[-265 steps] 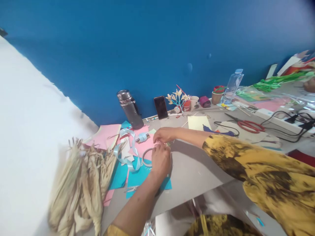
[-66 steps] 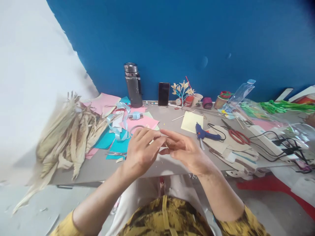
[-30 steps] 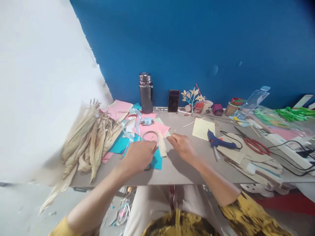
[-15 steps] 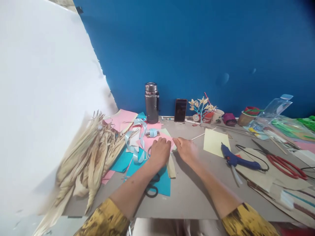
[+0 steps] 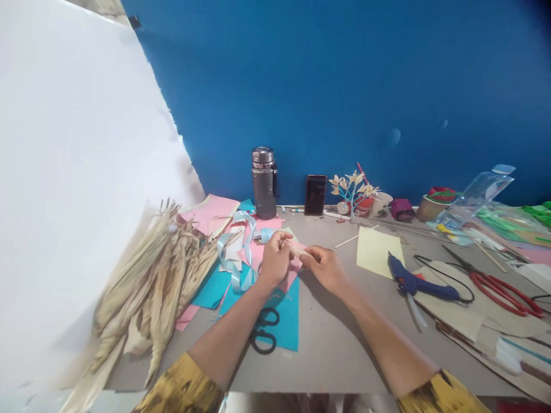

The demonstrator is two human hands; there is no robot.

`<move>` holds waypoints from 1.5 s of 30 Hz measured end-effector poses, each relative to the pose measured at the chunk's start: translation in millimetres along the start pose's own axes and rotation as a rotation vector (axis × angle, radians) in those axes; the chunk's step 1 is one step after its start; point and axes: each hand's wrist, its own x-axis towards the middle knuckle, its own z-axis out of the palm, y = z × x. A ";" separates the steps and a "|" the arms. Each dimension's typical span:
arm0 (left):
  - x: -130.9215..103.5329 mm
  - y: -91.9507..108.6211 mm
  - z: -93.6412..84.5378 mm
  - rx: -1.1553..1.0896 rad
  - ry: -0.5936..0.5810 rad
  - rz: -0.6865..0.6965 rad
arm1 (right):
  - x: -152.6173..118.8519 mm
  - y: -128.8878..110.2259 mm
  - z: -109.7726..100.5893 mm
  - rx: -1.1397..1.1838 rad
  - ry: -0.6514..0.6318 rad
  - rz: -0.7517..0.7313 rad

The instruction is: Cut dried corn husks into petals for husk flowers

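Broadly, a blue wall (image 5: pixel 301 86) bounds the back of the grey table (image 5: pixel 336 355), whose near edge passes beneath both forearms, with tabletop showing between them. Dried husks (image 5: pixel 159 292) crowd the left side and hang over that edge. Turquoise paper (image 5: pixel 287 321) lies beside the left forearm; a dark flask (image 5: pixel 264 189) stands beyond the hands, and a blue glue gun (image 5: pixel 424 282) limits the right side. Black scissor handles (image 5: pixel 264 350) rest on the turquoise sheet. Left hand (image 5: pixel 276 259) and right hand (image 5: pixel 325 267), fingertips pinched nearly together, hold a small pale strip (image 5: pixel 298 249) between them.

Narrow cream strip (image 5: pixel 298 249), held slightly slanted
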 end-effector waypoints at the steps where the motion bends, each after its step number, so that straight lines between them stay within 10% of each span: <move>1: 3.2 -1.2 -1.6 -0.060 0.005 -0.036 | 0.7 0.9 -1.0 0.071 -0.011 -0.007; 8: 21.4 -1.2 -19.7 0.081 0.209 0.077 | 10.4 8.7 -9.0 0.376 0.156 0.182; 12: 30.4 -0.4 -36.5 0.264 0.424 0.182 | 18.7 17.6 -10.0 0.204 0.324 0.225; 17: 30.9 6.6 -50.2 0.807 0.641 0.287 | 24.0 24.3 -13.9 0.000 0.232 0.263; 24: 17.9 1.1 -29.5 0.846 -0.063 0.504 | 41.7 0.5 -11.6 -0.402 0.132 0.309; 27: 14.0 -5.8 -23.0 0.883 -0.186 0.486 | 48.3 -1.1 -4.8 -0.466 0.085 0.322; 37: 6.2 -6.6 -18.0 0.859 -0.173 0.404 | 29.8 -3.8 -6.6 -0.540 0.090 0.228; 45: 6.8 -1.4 -22.6 0.845 -0.020 0.252 | 9.6 -28.7 4.5 -0.744 -0.282 0.090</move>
